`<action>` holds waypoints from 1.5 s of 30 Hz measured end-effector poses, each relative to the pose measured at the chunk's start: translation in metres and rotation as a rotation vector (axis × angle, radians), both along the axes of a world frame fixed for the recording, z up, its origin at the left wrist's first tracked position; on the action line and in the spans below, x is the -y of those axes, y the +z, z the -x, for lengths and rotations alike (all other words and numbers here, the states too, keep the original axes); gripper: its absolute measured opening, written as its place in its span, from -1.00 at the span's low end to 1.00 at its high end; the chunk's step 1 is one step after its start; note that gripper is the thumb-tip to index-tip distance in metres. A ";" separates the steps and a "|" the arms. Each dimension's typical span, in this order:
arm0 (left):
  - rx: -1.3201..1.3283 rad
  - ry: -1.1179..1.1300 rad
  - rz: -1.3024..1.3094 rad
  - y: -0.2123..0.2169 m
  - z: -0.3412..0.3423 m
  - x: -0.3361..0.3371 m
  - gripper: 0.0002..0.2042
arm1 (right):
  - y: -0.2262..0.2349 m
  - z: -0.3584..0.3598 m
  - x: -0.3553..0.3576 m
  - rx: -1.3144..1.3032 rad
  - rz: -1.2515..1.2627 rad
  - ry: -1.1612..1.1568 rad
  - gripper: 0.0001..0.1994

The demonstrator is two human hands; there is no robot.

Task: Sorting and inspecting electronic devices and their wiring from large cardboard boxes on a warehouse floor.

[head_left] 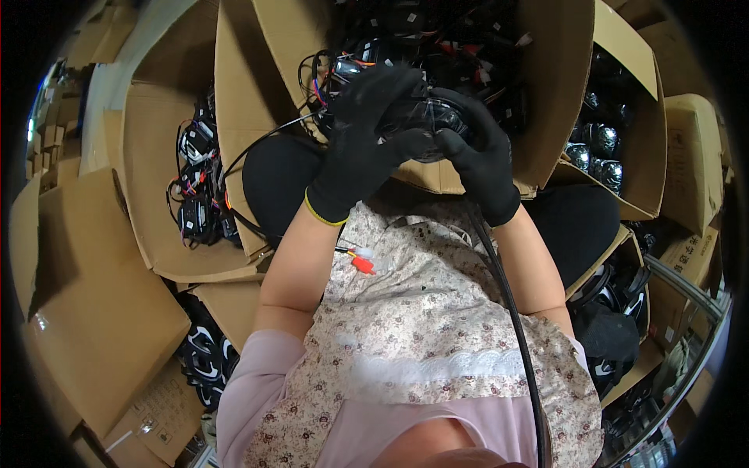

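Observation:
In front of me, both black-gloved hands close around a dark, glossy, rounded unit with a clear, shiny surface. My left hand grips its left side, and my right hand has its thumb at the near edge and its fingers over the right side. Much of the unit is hidden by the gloves, so its exact kind does not show. A thin black cable runs leftward from near my left hand. On my floral apron lies a red plug beside a whitish connector.
Beyond my hands stands a cardboard box of dark wired parts. A box at left holds wired black units; one at right holds glossy dark units. A black cable hangs along my right side, near a metal rail.

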State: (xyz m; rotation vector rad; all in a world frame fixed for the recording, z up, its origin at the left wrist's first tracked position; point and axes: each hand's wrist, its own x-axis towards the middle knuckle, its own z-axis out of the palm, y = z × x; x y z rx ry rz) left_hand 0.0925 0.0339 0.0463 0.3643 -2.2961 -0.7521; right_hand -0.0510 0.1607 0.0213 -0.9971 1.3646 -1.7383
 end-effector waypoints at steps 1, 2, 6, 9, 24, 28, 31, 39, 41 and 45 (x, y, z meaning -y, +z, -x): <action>0.003 0.007 -0.005 -0.001 0.000 -0.003 -0.47 | -0.002 0.000 -0.001 0.003 -0.005 0.007 -0.60; 0.002 -0.049 -0.380 -0.002 0.000 -0.006 -0.49 | -0.003 0.000 -0.003 -0.027 -0.026 0.003 -0.61; -0.021 -0.060 -0.766 -0.007 0.003 -0.013 -0.55 | -0.011 -0.009 -0.007 0.013 -0.045 -0.066 -0.63; -0.059 -0.050 -0.834 -0.011 0.000 -0.018 -0.59 | -0.004 -0.012 -0.007 -0.080 -0.086 -0.070 -0.65; -0.124 0.047 -0.544 -0.018 -0.008 -0.022 -0.53 | 0.006 -0.013 0.003 -0.206 0.050 -0.104 -0.62; -0.361 0.061 -0.861 -0.016 0.002 -0.013 -0.47 | 0.007 0.003 0.016 -0.750 0.143 -0.426 -0.32; -0.470 0.029 -1.120 -0.010 0.005 -0.012 -0.29 | -0.009 -0.015 0.008 0.200 -0.001 -0.120 -0.26; -0.058 -0.121 -0.616 -0.005 -0.006 -0.007 -0.59 | 0.002 0.004 0.002 -0.748 0.114 -0.164 -0.35; -0.145 -0.191 -0.586 -0.011 -0.007 -0.009 -0.63 | 0.000 0.006 0.001 -0.786 0.164 -0.196 -0.35; -0.103 -0.202 -0.247 -0.013 -0.005 -0.007 -0.64 | 0.000 0.003 -0.008 -0.884 0.109 -0.217 -0.38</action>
